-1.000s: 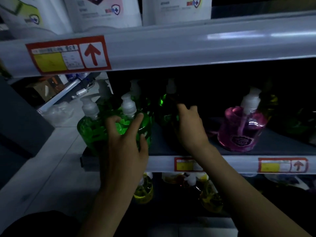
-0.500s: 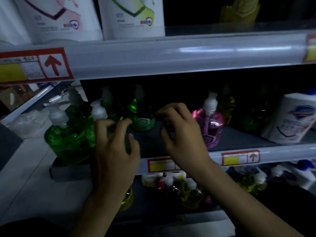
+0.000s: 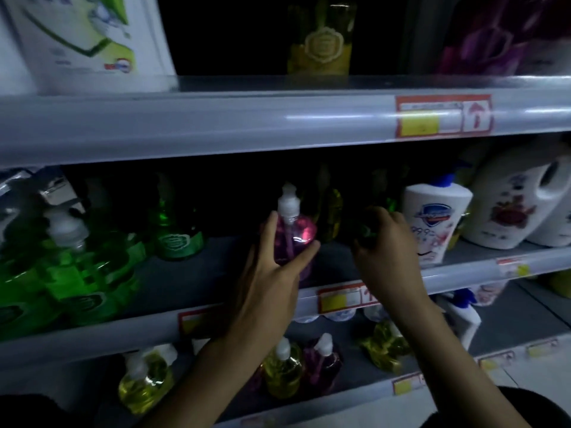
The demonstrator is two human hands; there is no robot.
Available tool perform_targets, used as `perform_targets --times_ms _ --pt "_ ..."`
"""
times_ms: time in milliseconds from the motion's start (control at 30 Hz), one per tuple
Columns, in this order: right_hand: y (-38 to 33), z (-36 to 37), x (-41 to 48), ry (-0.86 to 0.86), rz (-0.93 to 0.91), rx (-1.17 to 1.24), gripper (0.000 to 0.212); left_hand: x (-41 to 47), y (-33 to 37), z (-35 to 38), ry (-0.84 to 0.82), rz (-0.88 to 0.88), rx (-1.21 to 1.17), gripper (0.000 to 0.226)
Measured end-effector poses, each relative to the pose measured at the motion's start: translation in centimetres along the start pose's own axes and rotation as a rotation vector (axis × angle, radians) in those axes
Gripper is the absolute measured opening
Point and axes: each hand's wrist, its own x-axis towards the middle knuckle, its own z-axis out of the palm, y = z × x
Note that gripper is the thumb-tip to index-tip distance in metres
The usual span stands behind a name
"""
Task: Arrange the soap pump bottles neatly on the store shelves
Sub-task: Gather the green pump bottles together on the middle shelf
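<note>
A pink soap pump bottle [image 3: 296,233] with a white pump stands at the middle of the middle shelf [image 3: 463,274]. My left hand [image 3: 272,273] wraps its front, thumb on the left side and fingers on the right. My right hand [image 3: 386,251] is curled around a dark green pump bottle [image 3: 366,230] just to the right, deep in shadow. Several green pump bottles [image 3: 71,264] crowd the shelf's left end, and one more green bottle [image 3: 176,233] stands apart behind them. A yellow bottle [image 3: 332,208] sits behind the pink one.
A white pump bottle [image 3: 432,223] and a large white jug [image 3: 509,205] stand right of my right hand. Yellow and purple pump bottles [image 3: 287,372] fill the lower shelf. White refill pouches [image 3: 92,41] sit on the top shelf. Bare shelf lies between the green bottles and the pink one.
The view has swung right. My left hand left the green bottles and took hold of the pink bottle. My right hand moved right, past the pink bottle, onto a dark green bottle.
</note>
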Motion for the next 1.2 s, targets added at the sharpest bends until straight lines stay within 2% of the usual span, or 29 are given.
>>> perform_targets --times_ms 67,167,333,400,533,667,800,933,1100,1200 --pt "-0.8 0.1 0.6 -0.023 0.009 0.001 0.042 0.6 -0.2 0.7 -0.02 -0.053 -0.026 0.065" --pt "-1.5 0.1 2.2 -0.079 0.091 -0.083 0.042 0.5 -1.6 1.5 -0.052 0.032 0.064 0.086" --pt "-0.5 0.7 4.9 -0.25 0.191 -0.175 0.038 1.2 -1.9 1.0 -0.096 -0.022 0.099 0.089" --pt "-0.1 0.9 5.3 -0.228 0.176 -0.177 0.034 1.3 -2.0 0.7 -0.113 -0.008 0.131 0.089" --pt "0.3 0.8 4.8 -0.066 0.06 -0.146 0.025 0.9 -1.8 0.3 -0.123 -0.037 0.231 0.09" --pt "0.5 -0.2 2.7 -0.055 -0.068 0.042 0.042 0.8 -1.6 -0.1 -0.134 -0.052 0.152 0.086" --pt "0.7 -1.9 1.4 -0.184 -0.064 0.411 0.03 0.6 -1.5 -1.1 -0.09 -0.018 -0.038 0.06" --pt "0.8 -2.6 1.8 -0.354 -0.106 0.466 0.026 0.2 -0.7 -1.4 -0.021 -0.027 -0.116 0.043" --pt "0.9 -2.6 2.5 -0.408 -0.024 0.523 0.022 0.9 1.5 -1.0 -0.075 -0.058 -0.215 0.053" --pt "0.9 -2.3 2.4 -0.373 0.054 0.609 0.023 1.6 2.6 -0.1 -0.145 -0.1 -0.239 0.059"
